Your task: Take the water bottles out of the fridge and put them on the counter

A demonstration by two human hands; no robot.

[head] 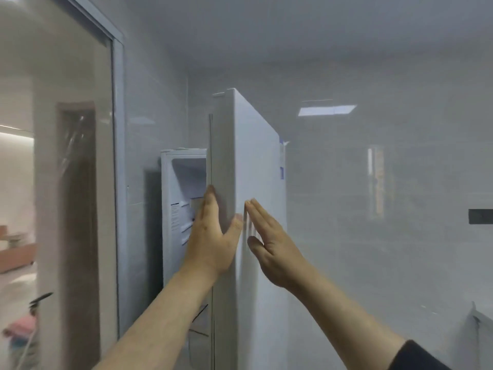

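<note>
A white fridge (184, 169) stands in the corner with its door (256, 161) swung partly open toward me, edge-on. My left hand (213, 236) is wrapped around the door's edge, fingers on the inner side and thumb on the outer face. My right hand (269, 241) lies flat with fingers straight against the door's outer face. Only white walls and shelf rails show inside the fridge. No water bottles are visible; the door hides most of the interior.
A glass sliding door with a pale frame (117, 156) stands at the left, close to the fridge. Glossy grey wall tiles (373, 209) fill the right. A pale edge of a counter or fixture (480, 324) shows at the lower right.
</note>
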